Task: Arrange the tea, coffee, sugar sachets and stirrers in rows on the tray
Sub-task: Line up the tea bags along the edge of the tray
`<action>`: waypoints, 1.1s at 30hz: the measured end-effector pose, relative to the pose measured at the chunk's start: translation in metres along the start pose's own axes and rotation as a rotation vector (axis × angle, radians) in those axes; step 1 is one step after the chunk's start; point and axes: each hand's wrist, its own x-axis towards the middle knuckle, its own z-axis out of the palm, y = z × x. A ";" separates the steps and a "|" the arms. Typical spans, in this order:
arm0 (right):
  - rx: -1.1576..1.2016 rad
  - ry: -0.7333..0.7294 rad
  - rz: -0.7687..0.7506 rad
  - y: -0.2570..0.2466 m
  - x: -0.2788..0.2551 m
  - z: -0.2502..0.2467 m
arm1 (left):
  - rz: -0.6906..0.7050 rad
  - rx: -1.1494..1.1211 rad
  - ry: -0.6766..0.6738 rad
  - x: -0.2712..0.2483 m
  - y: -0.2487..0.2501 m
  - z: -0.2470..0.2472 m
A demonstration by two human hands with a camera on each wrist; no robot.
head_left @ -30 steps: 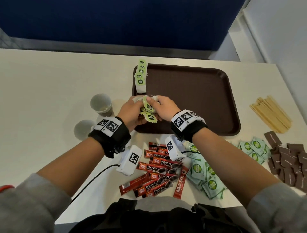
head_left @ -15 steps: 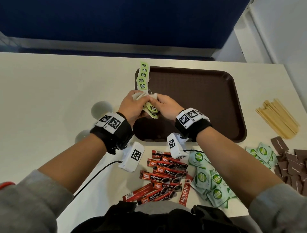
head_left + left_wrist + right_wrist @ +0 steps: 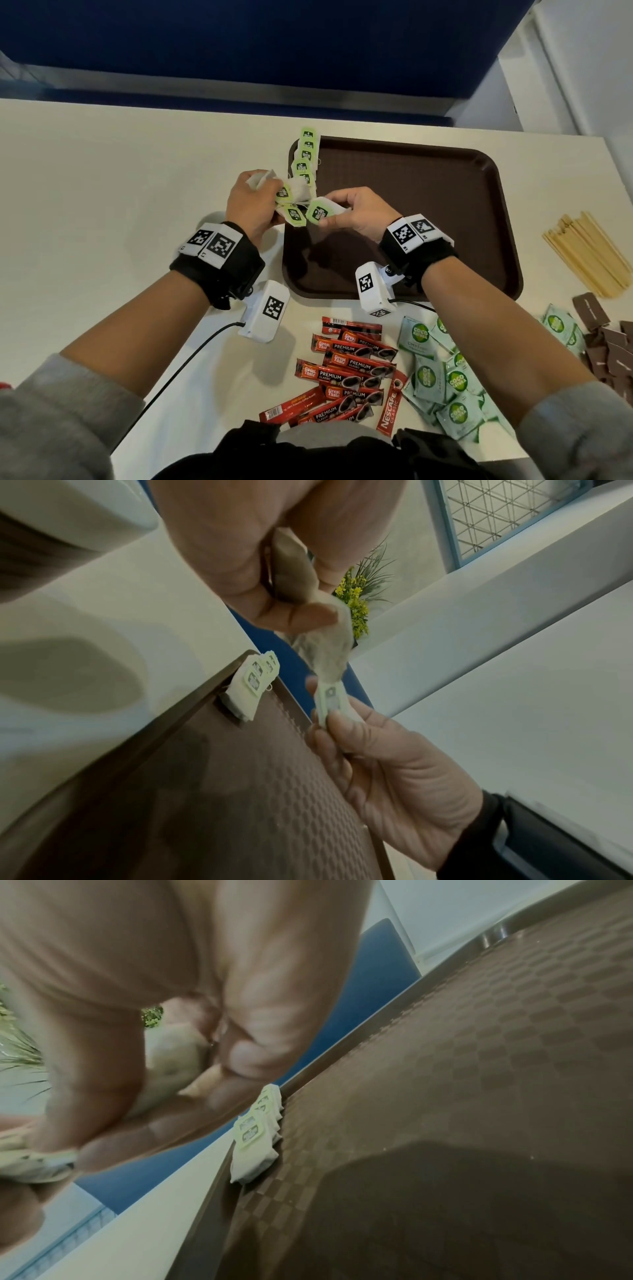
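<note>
Left hand [image 3: 247, 202] holds a bunch of white paper tea bags with green tags [image 3: 291, 205] over the brown plastic tray's [image 3: 445, 219] left edge, fingers curled round the bags; three green tags show in the bunch, bag count cannot be told. Right hand [image 3: 356, 214] pinches one white tea bag with a green tag [image 3: 322, 212] between thumb and fingers, above the tray's left part, just beside the bunch. Left wrist view: right hand [image 3: 394, 772] fingers clamped on the tag end, left thumb [image 3: 294, 615] pressed on a bag. Right wrist view blurred, fingers [image 3: 246, 1053] curled.

Row of tea bags with green tags [image 3: 306, 157] lies along the tray's far left rim, overlapping; about five tags visible, same row seen at the rim in the wrist views [image 3: 255, 685] [image 3: 255, 1137].

White counter [image 3: 102, 205] carries the rest. Red coffee stick sachets [image 3: 352, 370] in a loose pile near the tray's near edge, roughly ten, overlapped so no exact count. Pale green sugar sachets [image 3: 442, 380] piled right of them, about eight, plus a few more [image 3: 561, 325] past the right forearm. Dark brown flat sachets [image 3: 606, 335] at the right edge, partly cut off. Bundle of light wooden stirrers [image 3: 585, 253] right of the tray, too many to count.
</note>
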 end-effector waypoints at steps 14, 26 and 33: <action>-0.307 0.403 0.010 0.012 0.048 0.002 | 0.043 0.018 0.037 0.010 0.009 -0.007; -0.274 0.401 0.089 0.026 0.075 0.016 | 0.027 -0.005 0.038 0.014 0.009 -0.009; -0.324 0.450 0.081 0.028 0.076 0.018 | 0.031 -0.003 0.034 0.014 0.009 -0.008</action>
